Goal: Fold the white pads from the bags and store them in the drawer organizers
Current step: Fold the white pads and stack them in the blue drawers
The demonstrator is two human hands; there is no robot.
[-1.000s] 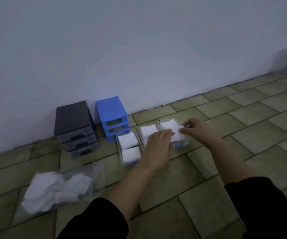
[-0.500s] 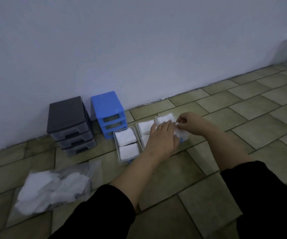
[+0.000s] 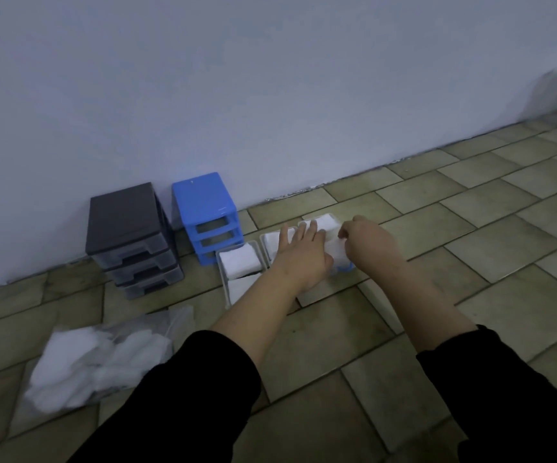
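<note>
Nearest the camera, on the tiled floor (image 3: 404, 389), 2 black sleeves (image 3: 183, 406) are being shown at the bottom of the view, with 2 bare forearms reaching forward from them. To the left of the sleeves, 1 clear plastic bag (image 3: 103, 359) is being seen lying flat, and loose white pads are being held inside it; their number cannot be told.

Further on, the left hand (image 3: 298, 259) is being held flat, its fingers straight and slightly spread, and the pad in the middle drawer (image 3: 272, 243) is being pressed down by them. The right hand (image 3: 369, 242) is being kept with curled fingers, and the near folded pad (image 3: 335, 250) of the right-hand drawer (image 3: 344, 269) is being pinched at its edge by the fingertips.

3 clear drawers are being seen side by side on the floor, touching or nearly so. In the left drawer (image 3: 225, 282), 2 folded pads are being stored, the far one (image 3: 239, 262) plainly visible and the near one partly covered by the left forearm. In the right-hand drawer, a 2nd pad (image 3: 325, 223) is lying beyond the hands.

Against the pale wall (image 3: 270, 95), 2 small organizers are being shown next to each other: 1 black organizer (image 3: 126, 222) with 3 drawers in place, and 1 blue organizer (image 3: 203, 202) with open slots.
</note>
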